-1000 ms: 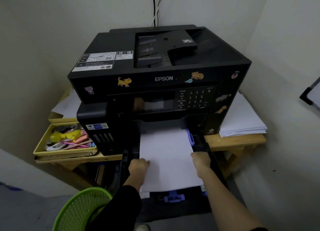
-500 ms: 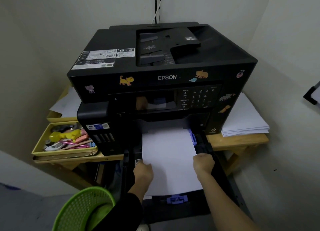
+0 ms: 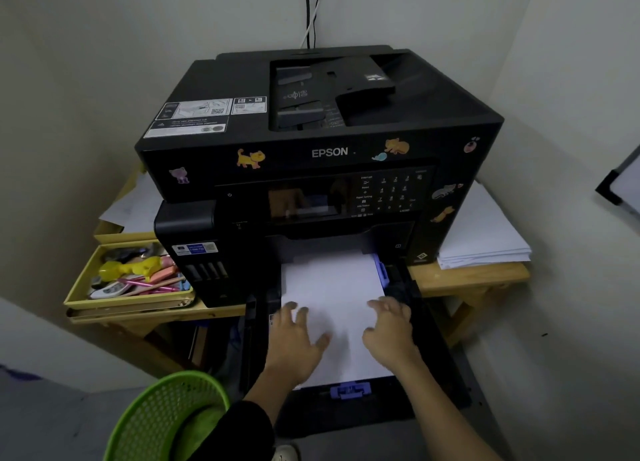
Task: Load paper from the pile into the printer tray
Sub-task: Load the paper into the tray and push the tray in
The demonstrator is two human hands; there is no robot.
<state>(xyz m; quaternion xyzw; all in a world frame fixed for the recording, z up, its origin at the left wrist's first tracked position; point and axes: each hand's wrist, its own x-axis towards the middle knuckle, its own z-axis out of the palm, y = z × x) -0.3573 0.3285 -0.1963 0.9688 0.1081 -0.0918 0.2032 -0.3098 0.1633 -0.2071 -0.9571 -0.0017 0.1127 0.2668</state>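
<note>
A black Epson printer (image 3: pixel 322 156) stands on a wooden table. Its black paper tray (image 3: pixel 429 350) is pulled out at the front, low down. A stack of white paper (image 3: pixel 332 287) lies flat in the tray between blue guides (image 3: pixel 349 389). My left hand (image 3: pixel 298 339) rests palm down on the left part of the sheets, fingers spread. On the right part my right hand (image 3: pixel 389 329) lies flat too, fingers apart. The pile of white paper (image 3: pixel 481 239) sits on the table to the right of the printer.
A yellow tray (image 3: pixel 114 303) with pens and small items sits left of the printer, loose sheets behind it. A green mesh basket (image 3: pixel 166 415) stands on the floor at lower left. Walls close in on both sides. The wooden table edge (image 3: pixel 464 277) runs right of the tray.
Both hands have let go of the sheets' side edges and now lie flat and spread on top of the paper, which sits lower in the tray.
</note>
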